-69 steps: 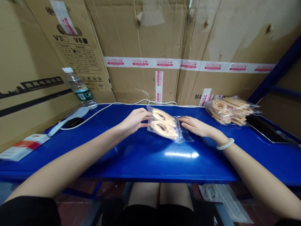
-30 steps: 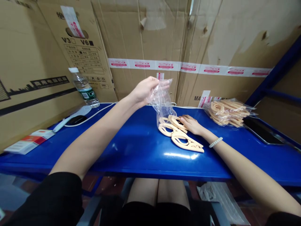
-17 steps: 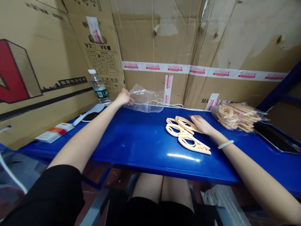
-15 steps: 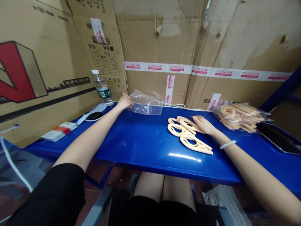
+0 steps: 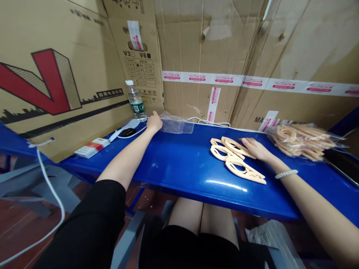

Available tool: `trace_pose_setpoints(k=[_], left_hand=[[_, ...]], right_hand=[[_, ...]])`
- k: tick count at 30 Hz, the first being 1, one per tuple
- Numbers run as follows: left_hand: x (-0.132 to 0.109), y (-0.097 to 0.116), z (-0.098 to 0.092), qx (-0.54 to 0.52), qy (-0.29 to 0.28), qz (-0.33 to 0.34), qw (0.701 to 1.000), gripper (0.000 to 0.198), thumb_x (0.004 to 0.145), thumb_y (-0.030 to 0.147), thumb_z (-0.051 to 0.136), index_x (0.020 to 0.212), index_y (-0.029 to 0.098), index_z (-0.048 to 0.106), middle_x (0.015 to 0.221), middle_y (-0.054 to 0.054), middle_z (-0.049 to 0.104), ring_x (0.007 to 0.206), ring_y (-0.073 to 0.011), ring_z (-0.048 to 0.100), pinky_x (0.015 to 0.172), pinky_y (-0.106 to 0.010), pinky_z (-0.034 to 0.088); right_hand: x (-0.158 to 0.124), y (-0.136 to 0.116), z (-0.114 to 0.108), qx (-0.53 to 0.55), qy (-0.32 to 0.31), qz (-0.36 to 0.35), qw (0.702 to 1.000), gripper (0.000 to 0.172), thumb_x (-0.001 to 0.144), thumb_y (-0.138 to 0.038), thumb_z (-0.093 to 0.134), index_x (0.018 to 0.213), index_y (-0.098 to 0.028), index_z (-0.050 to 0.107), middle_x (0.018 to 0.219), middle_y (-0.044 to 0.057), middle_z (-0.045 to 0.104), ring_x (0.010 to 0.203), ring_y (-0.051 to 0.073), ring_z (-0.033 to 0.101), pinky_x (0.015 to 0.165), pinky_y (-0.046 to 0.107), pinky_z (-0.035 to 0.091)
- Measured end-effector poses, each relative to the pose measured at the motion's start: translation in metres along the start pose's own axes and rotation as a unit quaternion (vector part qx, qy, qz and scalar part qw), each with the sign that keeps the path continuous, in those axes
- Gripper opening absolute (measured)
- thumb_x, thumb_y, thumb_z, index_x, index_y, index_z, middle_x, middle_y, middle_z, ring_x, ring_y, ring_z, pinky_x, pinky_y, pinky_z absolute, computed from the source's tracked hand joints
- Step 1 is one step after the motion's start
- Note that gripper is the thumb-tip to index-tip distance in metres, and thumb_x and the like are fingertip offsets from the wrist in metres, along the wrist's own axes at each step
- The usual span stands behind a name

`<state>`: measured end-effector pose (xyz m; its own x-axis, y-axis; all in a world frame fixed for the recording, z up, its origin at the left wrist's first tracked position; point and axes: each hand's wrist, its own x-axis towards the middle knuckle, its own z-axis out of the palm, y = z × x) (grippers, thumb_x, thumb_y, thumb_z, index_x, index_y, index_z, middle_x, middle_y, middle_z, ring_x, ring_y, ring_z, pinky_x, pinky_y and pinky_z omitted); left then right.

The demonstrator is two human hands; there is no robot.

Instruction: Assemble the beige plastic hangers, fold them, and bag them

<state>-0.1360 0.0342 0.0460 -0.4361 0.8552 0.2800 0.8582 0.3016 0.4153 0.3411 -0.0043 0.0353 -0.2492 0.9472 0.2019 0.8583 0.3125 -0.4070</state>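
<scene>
Near the back edge of the blue table, my left hand is curled at the left end of a clear plastic bag; its fingertips are partly hidden. The bag lies flat and looks to have nothing inside. My right hand rests against the right end of a small group of beige folding hangers, its fingers stretched out to the left and touching the rearmost one. These hangers lie folded and overlapping on the table. Right of that hand sits a filled clear bag of similar beige hangers.
A water bottle, a white-and-orange small box, a white power strip and a black oval object stand at the left. A dark flat device lies far right. Cardboard walls the back of the blue table.
The view has swung left, so everything sits further right. The clear plastic bag by my left hand has sunk flatter onto the table. My right hand stays at the hangers.
</scene>
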Motion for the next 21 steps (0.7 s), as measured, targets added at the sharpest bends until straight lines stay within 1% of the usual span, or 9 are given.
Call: trace_pose_setpoints(k=[3, 6, 7, 9, 11, 13, 16, 18, 21], left_hand=[[-0.016, 0.016, -0.006, -0.005, 0.057, 0.047, 0.997, 0.050, 0.087, 0.008, 0.045, 0.137, 0.004, 0.045, 0.140, -0.029, 0.053, 0.136, -0.0402, 0.046, 0.111, -0.057, 0.036], [-0.051, 0.041, -0.008, -0.031, 0.088, 0.155, 0.984, 0.043, 0.091, 0.010, 0.042, 0.133, 0.015, 0.052, 0.144, -0.016, 0.053, 0.142, -0.0303, 0.040, 0.122, -0.050, 0.024], [-0.068, 0.049, -0.007, -0.064, 0.086, 0.250, 0.962, 0.039, 0.092, 0.012, 0.042, 0.128, 0.014, 0.055, 0.139, -0.017, 0.057, 0.137, -0.0296, 0.045, 0.121, -0.048, 0.029], [-0.107, 0.062, -0.002, -0.123, 0.016, 0.446, 0.886, 0.033, 0.095, 0.020, 0.044, 0.124, 0.015, 0.057, 0.133, -0.016, 0.061, 0.130, -0.0281, 0.052, 0.117, -0.046, 0.036], [-0.144, 0.070, 0.005, -0.138, -0.057, 0.546, 0.825, 0.040, 0.094, 0.032, 0.053, 0.131, 0.016, 0.055, 0.141, -0.016, 0.056, 0.136, -0.0305, 0.049, 0.119, -0.050, 0.034], [-0.172, 0.075, 0.013, -0.118, -0.129, 0.568, 0.804, 0.067, 0.090, 0.047, 0.062, 0.147, 0.017, 0.042, 0.156, -0.018, 0.042, 0.147, -0.0365, 0.035, 0.122, -0.056, 0.027], [-0.186, 0.087, 0.023, -0.084, -0.199, 0.545, 0.810, 0.097, 0.085, 0.063, 0.064, 0.160, 0.018, 0.021, 0.169, -0.020, 0.014, 0.155, -0.0439, 0.010, 0.122, -0.064, 0.021], [-0.183, 0.100, 0.029, -0.067, -0.227, 0.533, 0.813, 0.103, 0.084, 0.069, 0.062, 0.162, 0.020, 0.015, 0.170, -0.019, 0.002, 0.155, -0.0459, 0.001, 0.121, -0.067, 0.018], [-0.172, 0.119, 0.037, -0.053, -0.257, 0.529, 0.807, 0.096, 0.088, 0.071, 0.055, 0.163, 0.027, 0.013, 0.170, -0.017, -0.003, 0.154, -0.0468, -0.002, 0.120, -0.068, 0.016]], right_hand=[[-0.002, -0.004, -0.007, 0.010, 0.006, -0.008, 1.000, 0.066, 0.099, -0.062, 0.032, 0.126, -0.014, 0.068, 0.139, 0.019, 0.063, 0.132, 0.036, 0.055, 0.117, 0.051, 0.037], [-0.010, -0.015, -0.021, 0.032, 0.027, -0.050, 0.998, 0.070, 0.096, -0.069, 0.037, 0.135, -0.016, 0.063, 0.144, 0.017, 0.060, 0.135, 0.037, 0.052, 0.118, 0.052, 0.036], [-0.015, -0.020, -0.027, 0.038, 0.034, -0.064, 0.997, 0.071, 0.095, -0.070, 0.040, 0.139, -0.018, 0.061, 0.145, 0.015, 0.058, 0.136, 0.037, 0.051, 0.119, 0.053, 0.036], [-0.029, -0.030, -0.036, 0.034, 0.032, -0.084, 0.995, 0.073, 0.093, -0.071, 0.046, 0.147, -0.023, 0.053, 0.150, 0.013, 0.054, 0.140, 0.036, 0.048, 0.119, 0.054, 0.035], [-0.049, -0.038, -0.040, 0.011, -0.001, -0.103, 0.995, 0.081, 0.089, -0.072, 0.053, 0.154, -0.024, 0.044, 0.156, 0.012, 0.047, 0.144, 0.037, 0.042, 0.121, 0.055, 0.032], [-0.072, -0.043, -0.037, -0.021, -0.051, -0.122, 0.991, 0.095, 0.083, -0.074, 0.060, 0.159, -0.023, 0.034, 0.162, 0.014, 0.037, 0.149, 0.039, 0.033, 0.121, 0.057, 0.030], [-0.101, -0.048, -0.022, -0.059, -0.101, -0.118, 0.986, 0.112, 0.078, -0.075, 0.066, 0.164, -0.023, 0.016, 0.168, 0.017, 0.023, 0.153, 0.043, 0.020, 0.120, 0.062, 0.028], [-0.109, -0.051, -0.008, -0.081, -0.100, -0.115, 0.985, 0.111, 0.081, -0.076, 0.062, 0.165, -0.023, 0.011, 0.169, 0.018, 0.018, 0.154, 0.044, 0.015, 0.120, 0.065, 0.026], [-0.100, -0.054, 0.010, -0.109, -0.062, -0.158, 0.979, 0.098, 0.089, -0.073, 0.053, 0.164, -0.025, 0.013, 0.169, 0.016, 0.016, 0.155, 0.041, 0.015, 0.121, 0.065, 0.021]])
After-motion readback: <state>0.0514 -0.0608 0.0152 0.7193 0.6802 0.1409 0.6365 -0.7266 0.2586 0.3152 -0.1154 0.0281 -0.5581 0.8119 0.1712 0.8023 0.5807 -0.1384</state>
